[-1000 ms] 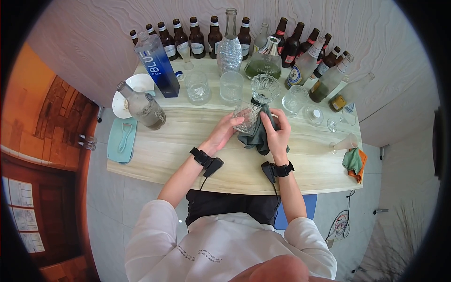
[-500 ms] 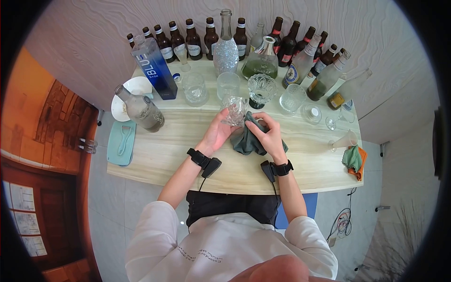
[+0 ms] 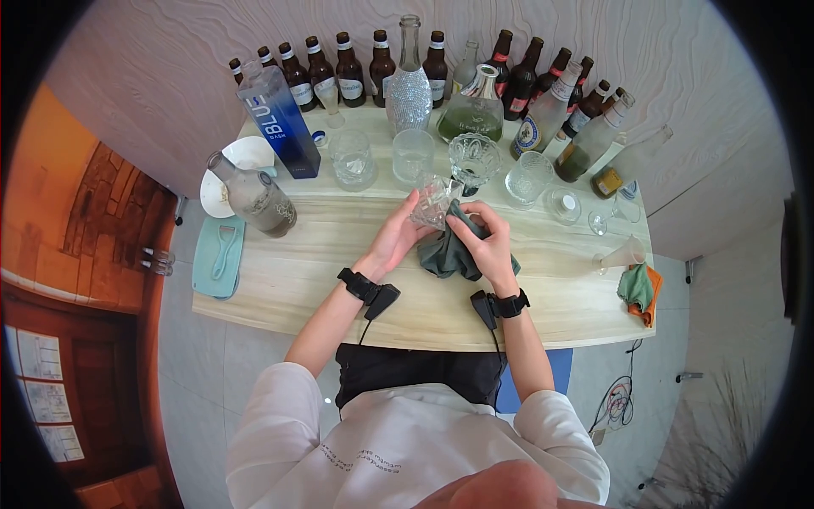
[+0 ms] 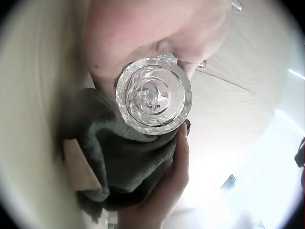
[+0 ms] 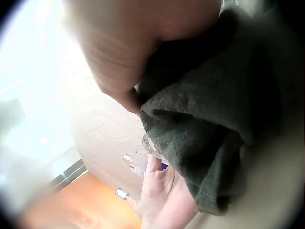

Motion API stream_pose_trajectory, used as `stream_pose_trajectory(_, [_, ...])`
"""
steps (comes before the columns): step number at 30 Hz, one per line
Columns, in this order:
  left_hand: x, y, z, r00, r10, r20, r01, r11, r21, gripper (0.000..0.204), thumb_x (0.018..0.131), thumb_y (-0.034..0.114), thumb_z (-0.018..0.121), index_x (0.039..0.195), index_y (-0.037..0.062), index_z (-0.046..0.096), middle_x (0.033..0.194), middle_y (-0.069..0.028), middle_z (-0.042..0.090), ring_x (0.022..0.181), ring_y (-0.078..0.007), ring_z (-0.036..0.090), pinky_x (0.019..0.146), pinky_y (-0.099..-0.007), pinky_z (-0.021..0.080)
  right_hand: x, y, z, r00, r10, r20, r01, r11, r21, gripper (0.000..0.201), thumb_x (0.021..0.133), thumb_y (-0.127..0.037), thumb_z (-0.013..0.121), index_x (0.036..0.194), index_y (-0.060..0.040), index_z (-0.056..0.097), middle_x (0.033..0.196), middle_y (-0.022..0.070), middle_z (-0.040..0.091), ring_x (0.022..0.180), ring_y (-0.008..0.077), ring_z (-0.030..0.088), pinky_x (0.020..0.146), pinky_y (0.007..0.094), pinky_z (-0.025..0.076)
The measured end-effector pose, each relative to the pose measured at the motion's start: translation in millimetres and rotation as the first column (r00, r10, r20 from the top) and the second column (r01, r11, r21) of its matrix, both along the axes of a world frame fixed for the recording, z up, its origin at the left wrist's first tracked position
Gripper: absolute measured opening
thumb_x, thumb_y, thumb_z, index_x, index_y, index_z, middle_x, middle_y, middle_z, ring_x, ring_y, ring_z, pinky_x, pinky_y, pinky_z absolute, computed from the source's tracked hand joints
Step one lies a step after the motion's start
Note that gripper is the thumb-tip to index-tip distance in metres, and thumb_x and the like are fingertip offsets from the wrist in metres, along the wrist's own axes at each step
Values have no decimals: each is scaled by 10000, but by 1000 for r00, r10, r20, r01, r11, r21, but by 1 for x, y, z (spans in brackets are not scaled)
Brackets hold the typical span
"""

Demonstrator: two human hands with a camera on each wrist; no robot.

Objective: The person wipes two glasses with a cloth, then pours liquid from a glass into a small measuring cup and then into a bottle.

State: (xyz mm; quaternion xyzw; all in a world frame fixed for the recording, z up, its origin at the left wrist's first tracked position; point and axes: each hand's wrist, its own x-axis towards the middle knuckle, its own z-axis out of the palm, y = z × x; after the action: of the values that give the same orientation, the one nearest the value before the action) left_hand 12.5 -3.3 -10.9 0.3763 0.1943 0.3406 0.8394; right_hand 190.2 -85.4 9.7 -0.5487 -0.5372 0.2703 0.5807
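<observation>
While a peeler (image 3: 224, 252) lies on a teal board (image 3: 206, 273) at the left end of a pale wood table (image 3: 318, 267), white dishes (image 3: 214, 198) sit just behind it, near a clouded bottle (image 3: 264, 205) and a tall blue bottle (image 3: 284, 131). Brown bottles (image 3: 349, 75) stand along the back, and two tumblers (image 3: 354, 163) stand in front of them, left of center. Near the middle, a person's left hand (image 3: 392, 241) grips a clear, patterned glass (image 3: 433, 204), its thumb and fingers curled around the side. The glass is tilted and held above the table, with one round end facing the left wrist camera. Touching the glass from the right is a dark green cloth (image 3: 444, 256), bunched and hanging in folds. The right hand (image 3: 492, 244) pinches that cloth between thumb and bent fingers, pressing it against the glass's edge. Behind the hands rise a sparkling bottle (image 3: 409, 106), a decanter (image 3: 471, 120) of green liquid and a scalloped bowl (image 3: 475, 159). Farther right, a textured tumbler (image 3: 527, 181) stands near a small lidded jar (image 3: 563, 206). Completing the spread at the right end are a cone-shaped glass (image 3: 623, 254) and, just beside it, folded green and orange cloths (image 3: 637, 289).
</observation>
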Motion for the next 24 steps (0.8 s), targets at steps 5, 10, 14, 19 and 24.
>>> stream_pose_trajectory(5, [1, -3, -12, 999, -8, -51, 13, 996, 85, 720, 1018, 418, 646, 1581, 61, 374, 1521, -79, 518, 1386, -213, 505, 1150, -424, 413, -1, 0, 4, 1000, -23, -2, 23, 1000, 8, 196, 870, -95, 826, 1009, 3, 729, 828, -1, 625, 636, 67, 438, 589, 250, 360])
stream_pose_trajectory(10, [-1, 0, -12, 993, -89, -71, 95, 992, 87, 797, 943, 350, 727, 1589, 64, 358, 1540, -75, 493, 1389, -205, 505, 1146, -407, 417, 4, 3, 2, 992, -128, 16, 126, 986, 113, 191, 871, -77, 825, 1008, 12, 726, 914, 8, 641, 653, 72, 449, 593, 246, 362])
stream_pose_trajectory(14, [2, 0, -16, 984, -153, -91, 161, 983, 88, 836, 918, 362, 737, 1591, 49, 352, 1545, -76, 488, 1413, -217, 489, 1174, -405, 392, 6, 3, -1, 968, -180, -173, 198, 976, 94, 173, 933, -63, 781, 1070, 6, 702, 931, -5, 638, 702, 33, 525, 599, 203, 382])
stream_pose_trajectory(19, [3, -2, -16, 988, -150, -43, 155, 978, 140, 835, 936, 390, 720, 1592, 34, 347, 1560, -92, 485, 1428, -222, 478, 1196, -401, 369, 8, 2, 1, 925, -210, -318, 207, 977, -43, 194, 988, -108, 741, 1132, 14, 695, 948, -18, 663, 720, 22, 572, 614, 202, 423])
stream_pose_trajectory(24, [3, 0, -18, 993, -62, 103, 61, 998, 10, 755, 989, 378, 664, 1587, 36, 353, 1538, -120, 511, 1396, -230, 506, 1182, -410, 391, 12, 6, -11, 957, -86, -278, 75, 996, -53, 247, 962, -108, 757, 1167, 25, 719, 977, -23, 669, 747, 23, 537, 624, 205, 401])
